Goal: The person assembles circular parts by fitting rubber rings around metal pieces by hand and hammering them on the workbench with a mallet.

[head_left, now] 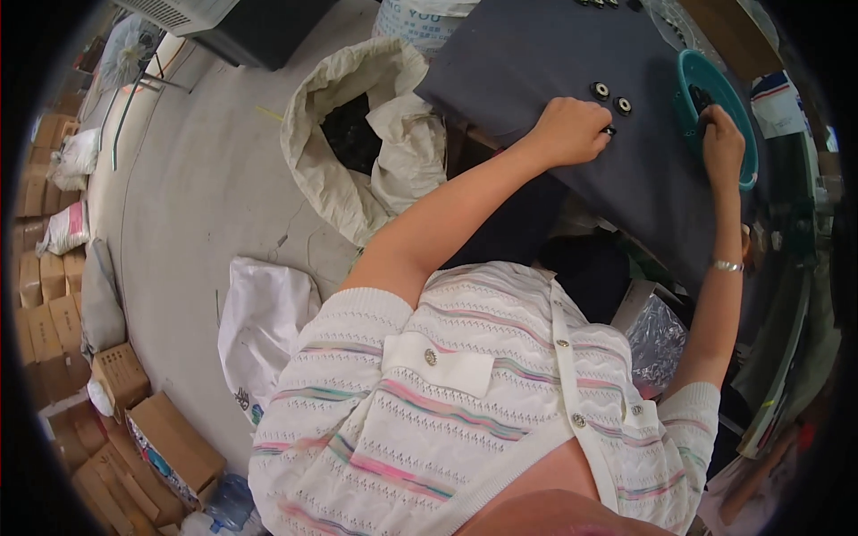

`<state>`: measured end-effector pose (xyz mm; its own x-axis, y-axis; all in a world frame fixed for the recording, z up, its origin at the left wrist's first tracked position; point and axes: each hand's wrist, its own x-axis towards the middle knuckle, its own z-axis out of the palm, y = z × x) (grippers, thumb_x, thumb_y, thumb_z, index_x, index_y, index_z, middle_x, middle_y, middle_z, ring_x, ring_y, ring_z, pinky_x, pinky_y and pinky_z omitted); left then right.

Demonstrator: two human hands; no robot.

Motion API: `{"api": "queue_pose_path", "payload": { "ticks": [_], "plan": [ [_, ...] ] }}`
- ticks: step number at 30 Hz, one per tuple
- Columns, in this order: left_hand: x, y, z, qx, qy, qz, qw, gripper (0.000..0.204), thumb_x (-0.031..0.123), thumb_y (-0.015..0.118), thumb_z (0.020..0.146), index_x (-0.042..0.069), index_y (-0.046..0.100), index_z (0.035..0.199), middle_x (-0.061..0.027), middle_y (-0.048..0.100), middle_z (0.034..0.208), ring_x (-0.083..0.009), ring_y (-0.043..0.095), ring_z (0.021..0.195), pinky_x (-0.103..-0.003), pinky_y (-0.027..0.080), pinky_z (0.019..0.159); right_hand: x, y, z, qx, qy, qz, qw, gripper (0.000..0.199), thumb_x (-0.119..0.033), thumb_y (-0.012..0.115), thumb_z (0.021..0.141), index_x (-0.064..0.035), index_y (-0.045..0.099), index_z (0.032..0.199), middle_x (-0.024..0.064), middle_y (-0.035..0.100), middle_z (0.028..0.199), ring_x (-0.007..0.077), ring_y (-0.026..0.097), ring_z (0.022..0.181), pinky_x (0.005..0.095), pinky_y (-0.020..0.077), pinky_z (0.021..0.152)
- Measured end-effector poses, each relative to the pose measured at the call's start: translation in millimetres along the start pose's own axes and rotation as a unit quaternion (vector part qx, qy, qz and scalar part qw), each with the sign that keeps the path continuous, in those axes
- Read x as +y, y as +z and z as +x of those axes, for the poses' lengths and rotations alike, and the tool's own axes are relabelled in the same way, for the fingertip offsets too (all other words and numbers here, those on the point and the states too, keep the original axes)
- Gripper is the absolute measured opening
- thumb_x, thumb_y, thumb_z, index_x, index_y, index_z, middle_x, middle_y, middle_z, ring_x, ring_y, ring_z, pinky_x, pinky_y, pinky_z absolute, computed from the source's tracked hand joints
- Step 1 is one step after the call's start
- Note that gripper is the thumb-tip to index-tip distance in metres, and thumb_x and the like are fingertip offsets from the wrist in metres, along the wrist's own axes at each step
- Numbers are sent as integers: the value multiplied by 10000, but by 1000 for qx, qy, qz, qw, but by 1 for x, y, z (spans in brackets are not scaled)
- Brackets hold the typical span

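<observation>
On the dark-covered table (554, 62) my left hand (576, 131) is closed, its fingertips pinching a small black round part (609, 130). Just beyond it lie two black ring-shaped parts, one (600, 90) a little left of the other (622, 106), both with light metal centres. My right hand (724, 145) reaches into a teal plastic basket (749, 134) at the table's right side. Its fingers are curled together at a heap of black parts (700, 96); what they grip, if anything, is hidden.
A white woven sack (308, 152) with dark contents stands open left of the table. More small parts (597, 3) lie at the table's far edge. A plastic-lined box (657, 335) is by my body. Cardboard boxes (174, 442) line the left; a black crate (259, 31) stands far left.
</observation>
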<state>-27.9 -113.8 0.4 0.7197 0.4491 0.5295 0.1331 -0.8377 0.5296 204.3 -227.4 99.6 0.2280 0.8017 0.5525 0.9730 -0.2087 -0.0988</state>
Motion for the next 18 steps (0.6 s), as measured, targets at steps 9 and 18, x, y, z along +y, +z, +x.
{"api": "queue_pose_path", "payload": {
  "ticks": [9, 18],
  "plan": [
    [9, 10, 13, 3, 18, -5, 1000, 163, 240, 624, 767, 79, 622, 789, -77, 630, 762, -298, 624, 756, -430, 477, 658, -35, 36, -101, -87, -48, -191, 977, 47, -121, 493, 870, -110, 521, 834, 117, 521, 814, 311, 607, 607, 420, 487, 516],
    [-1, 4, 8, 27, 3, -85, 996, 163, 196, 636, 788, 64, 646, 883, -94, 633, 749, -264, 625, 670, -363, 473, 601, -54, 14, -111, -88, 10, -31, 996, 270, -41, 514, 832, -2, 595, 1086, 166, 561, 905, 345, 610, 813, 404, 507, 722]
  ]
}}
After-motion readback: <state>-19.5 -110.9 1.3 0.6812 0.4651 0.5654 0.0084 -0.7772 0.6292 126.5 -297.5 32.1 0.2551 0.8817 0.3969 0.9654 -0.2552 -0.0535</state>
